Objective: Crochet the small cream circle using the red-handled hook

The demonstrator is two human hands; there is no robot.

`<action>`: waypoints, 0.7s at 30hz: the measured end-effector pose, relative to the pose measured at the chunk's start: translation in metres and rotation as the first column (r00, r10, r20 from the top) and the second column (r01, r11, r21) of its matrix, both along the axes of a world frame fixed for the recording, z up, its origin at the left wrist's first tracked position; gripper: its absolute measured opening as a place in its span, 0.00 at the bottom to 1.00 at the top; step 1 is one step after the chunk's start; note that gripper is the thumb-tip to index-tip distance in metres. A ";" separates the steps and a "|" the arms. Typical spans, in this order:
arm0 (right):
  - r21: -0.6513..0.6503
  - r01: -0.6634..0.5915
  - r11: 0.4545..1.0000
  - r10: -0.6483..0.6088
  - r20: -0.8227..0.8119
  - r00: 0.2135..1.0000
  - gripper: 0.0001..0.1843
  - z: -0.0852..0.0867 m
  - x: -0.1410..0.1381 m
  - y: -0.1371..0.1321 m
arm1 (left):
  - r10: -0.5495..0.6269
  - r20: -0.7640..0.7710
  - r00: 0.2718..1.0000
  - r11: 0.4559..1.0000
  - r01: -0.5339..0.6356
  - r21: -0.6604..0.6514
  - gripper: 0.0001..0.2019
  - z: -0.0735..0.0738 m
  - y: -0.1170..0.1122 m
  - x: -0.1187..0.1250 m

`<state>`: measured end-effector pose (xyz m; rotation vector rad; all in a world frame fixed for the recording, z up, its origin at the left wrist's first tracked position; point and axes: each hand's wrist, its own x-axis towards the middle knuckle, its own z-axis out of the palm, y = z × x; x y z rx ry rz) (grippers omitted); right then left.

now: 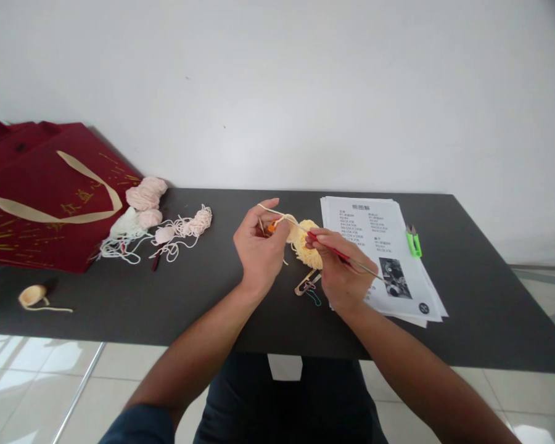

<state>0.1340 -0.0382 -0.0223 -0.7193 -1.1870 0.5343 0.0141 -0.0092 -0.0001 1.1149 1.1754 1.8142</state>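
Yellow yarn piece point(308, 243) sits just above the dark table point(467, 296), mid-front, between both hands. Looks soft, light and floppy, so it probably won't hold shape unsupported. Best grip is likely a pinch at the edge beside the orange marker point(272, 226), not the middle. Stitches could pull loose if tugged.

Left hand point(259, 246): back of hand to camera, fingers curled, thumb and fingers closed on the piece's left edge. Index finger is raised, with a pale strand point(272, 211) running over it, taut toward the work.

Right hand point(342, 271): closed in a pencil-type grip on a thin hook point(346, 254) with a red handle. Tip points left into the piece; the tail sticks out right over the printed sheets point(383, 246). Both forearms angle in from the near edge, wrists low by the tabletop.

Nearby: small metal bits point(308, 283) just under the work, green snips point(413, 242) beside the sheets, pink yarn point(145, 194) and a red bag point(41, 191) well off to the left.
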 end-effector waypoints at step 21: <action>-0.191 -0.111 0.975 0.082 -0.154 0.985 0.09 -0.006 0.005 0.014 | -0.312 0.461 0.831 0.879 0.437 -0.193 0.29 0.013 0.011 -0.011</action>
